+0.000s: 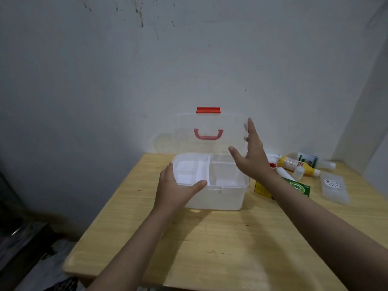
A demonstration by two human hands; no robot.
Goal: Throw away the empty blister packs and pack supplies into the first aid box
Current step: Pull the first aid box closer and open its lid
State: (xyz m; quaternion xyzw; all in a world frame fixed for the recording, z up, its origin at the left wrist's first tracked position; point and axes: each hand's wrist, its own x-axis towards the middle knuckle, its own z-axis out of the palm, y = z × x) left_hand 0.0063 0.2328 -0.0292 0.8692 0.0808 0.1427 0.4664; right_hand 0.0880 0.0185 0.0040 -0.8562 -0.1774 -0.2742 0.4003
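I've got the left hand (176, 185) at centre frame, palm down on the front-left corner of the first aid box (212, 198), thumb stretched along the front rim and fingers over the left edge, a loose brace, not a closed grasp. The right hand (252, 156) is spread wide just right of centre, fingers pointing up against the right edge of the clear lid (189, 133), which stands upright behind the box; the thumb juts left over the open interior, and nothing is pinched in it. On that lid I see a red latch (208, 110) at the top edge and a pink handle (208, 134) below it. Inside the box, a white divided tray (189, 169) sits in the left half. The box rests on a light wooden table (210, 238) in mid-frame. Out at right of frame lie the supplies: a yellow bottle (298, 165), a white bottle with a green label (310, 160), a small red-capped item (272, 165), a green carton (298, 187) partly behind my right forearm, and a frosted plastic case (333, 187) at far right.
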